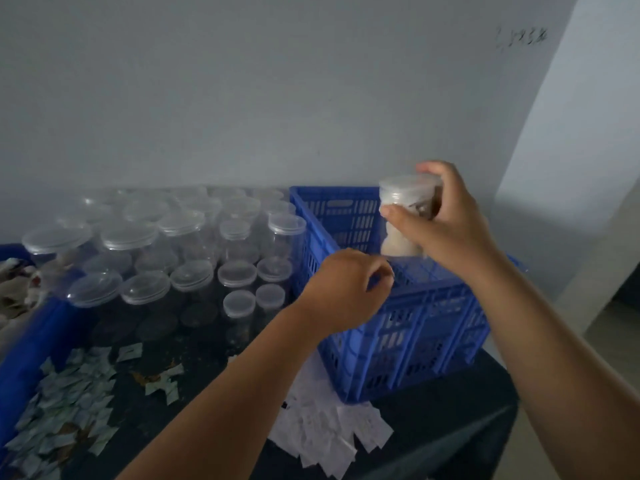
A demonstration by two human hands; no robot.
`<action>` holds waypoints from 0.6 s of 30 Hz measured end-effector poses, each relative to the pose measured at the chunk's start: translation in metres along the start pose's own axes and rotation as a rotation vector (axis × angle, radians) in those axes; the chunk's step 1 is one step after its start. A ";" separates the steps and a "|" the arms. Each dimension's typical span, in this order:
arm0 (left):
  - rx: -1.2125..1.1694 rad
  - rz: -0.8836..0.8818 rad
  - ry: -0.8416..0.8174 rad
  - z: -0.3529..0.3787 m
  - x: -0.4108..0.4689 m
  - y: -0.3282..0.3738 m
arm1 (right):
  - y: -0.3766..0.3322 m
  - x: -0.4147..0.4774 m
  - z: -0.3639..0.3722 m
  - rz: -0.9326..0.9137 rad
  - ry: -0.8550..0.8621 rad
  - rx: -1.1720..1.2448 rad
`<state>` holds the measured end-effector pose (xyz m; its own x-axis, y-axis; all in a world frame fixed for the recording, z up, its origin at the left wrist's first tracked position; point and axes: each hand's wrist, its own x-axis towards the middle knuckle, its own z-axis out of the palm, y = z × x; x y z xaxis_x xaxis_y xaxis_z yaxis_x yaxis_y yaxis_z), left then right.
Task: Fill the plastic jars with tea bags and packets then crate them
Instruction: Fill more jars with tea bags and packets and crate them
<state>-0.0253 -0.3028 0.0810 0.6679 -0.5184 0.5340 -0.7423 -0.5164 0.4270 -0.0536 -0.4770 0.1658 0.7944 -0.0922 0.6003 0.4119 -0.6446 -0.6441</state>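
**Filled jar held over the crate, many jars left to fill**

The clear round plastic jar with a pale screw lid (407,202), packed with pale and brown tea bags, is upright in the air above the far part of the blue slotted plastic crate (415,327). It has not yet been set down inside. The right hand (446,223) grasps it from the side, thumb across the front and fingers wrapped round the back just under the lid. The left hand (346,289) is at the crate's near rim with its fingers curled. Whether it grips the rim or only hovers there cannot be told.

By this view, one jar is filled, capped and about to be crated. Pale shapes show through the crate's slots, but it is not clear whether they are jars already packed.

Much appears to remain. A large cluster of empty clear lidded jars (180,251) in several sizes stands on the dark table (194,344) just left of the crate. Small pale green packets (65,410) lie loose at the near left. White paper packets (329,431) lie in a heap at the crate's near corner. More tea bags (14,289) sit in a blue bin (41,341) at the far left edge. The task looks to be at an early stage.
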 end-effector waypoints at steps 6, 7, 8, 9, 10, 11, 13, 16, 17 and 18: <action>-0.021 0.122 0.175 0.030 0.007 -0.006 | 0.072 0.062 -0.002 0.186 -0.311 -0.620; -0.041 0.128 0.195 0.032 0.007 -0.007 | 0.080 0.066 0.003 0.173 -0.389 -0.746; -0.055 0.128 0.212 0.034 0.007 -0.008 | 0.088 0.071 0.008 0.175 -0.471 -0.871; -0.063 0.125 0.221 0.035 0.007 -0.009 | 0.095 0.077 0.014 0.215 -0.567 -0.955; -0.070 0.123 0.226 0.037 0.008 -0.010 | 0.101 0.081 0.021 0.303 -0.660 -0.996; -0.078 0.120 0.230 0.038 0.008 -0.011 | 0.107 0.083 0.027 0.398 -0.747 -0.989; -0.091 0.129 0.239 0.039 0.008 -0.011 | 0.115 0.084 0.042 0.531 -0.883 -1.009; -0.110 0.140 0.263 0.041 0.009 -0.012 | 0.116 0.077 0.059 0.483 -1.049 -1.140; -0.113 0.135 0.270 0.042 0.008 -0.012 | 0.114 0.076 0.063 0.431 -1.076 -1.158; -0.112 0.132 0.276 0.042 0.008 -0.013 | 0.112 0.076 0.066 0.376 -1.091 -1.171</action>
<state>-0.0078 -0.3290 0.0487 0.5368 -0.3632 0.7615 -0.8331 -0.3709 0.4103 0.0825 -0.5062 0.1078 0.8947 -0.1476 -0.4216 -0.0033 -0.9459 0.3243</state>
